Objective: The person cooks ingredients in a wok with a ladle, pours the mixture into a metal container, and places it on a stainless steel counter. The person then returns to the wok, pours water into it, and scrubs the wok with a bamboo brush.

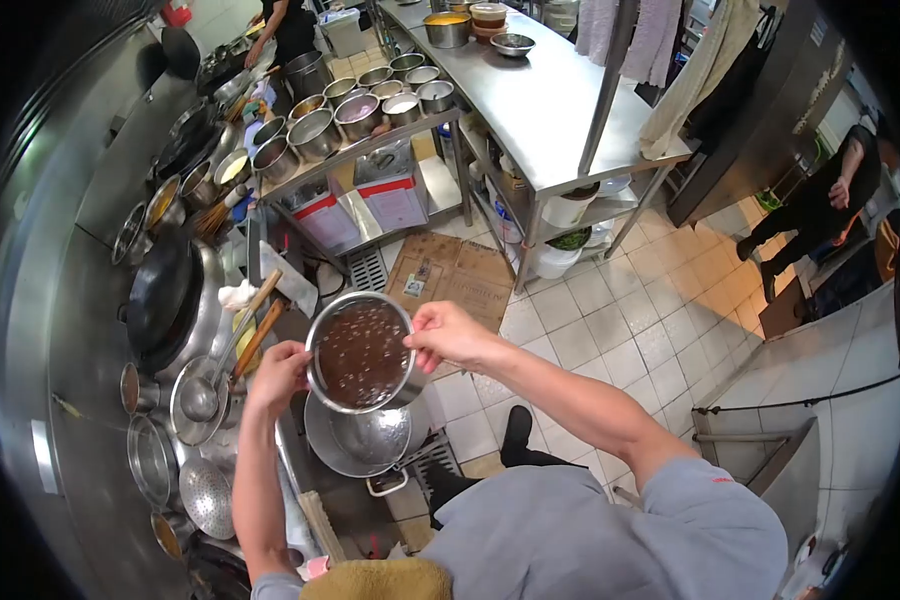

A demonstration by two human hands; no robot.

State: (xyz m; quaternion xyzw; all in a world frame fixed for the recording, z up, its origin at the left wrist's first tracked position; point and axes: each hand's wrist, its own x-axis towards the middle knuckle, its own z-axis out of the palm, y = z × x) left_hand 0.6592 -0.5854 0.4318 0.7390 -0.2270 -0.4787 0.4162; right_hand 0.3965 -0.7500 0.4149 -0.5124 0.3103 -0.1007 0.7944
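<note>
Step in hand, as judged: two-handed support of the filled steel pot (417, 384). Left hand (281, 375) and right hand (445, 336) each pinch the rim with nearly closed fingers, on opposite sides. The pot sits between the hands, above the larger pan (332, 440). Its mouth faces upward; its axis appears near vertical. Any next move calls for a level rim, retaining the brown liquid (358, 358).

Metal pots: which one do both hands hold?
The round pot of brown liquid, its rim gripped by the left hand and right hand; neither touches the handled pot below it.
</note>
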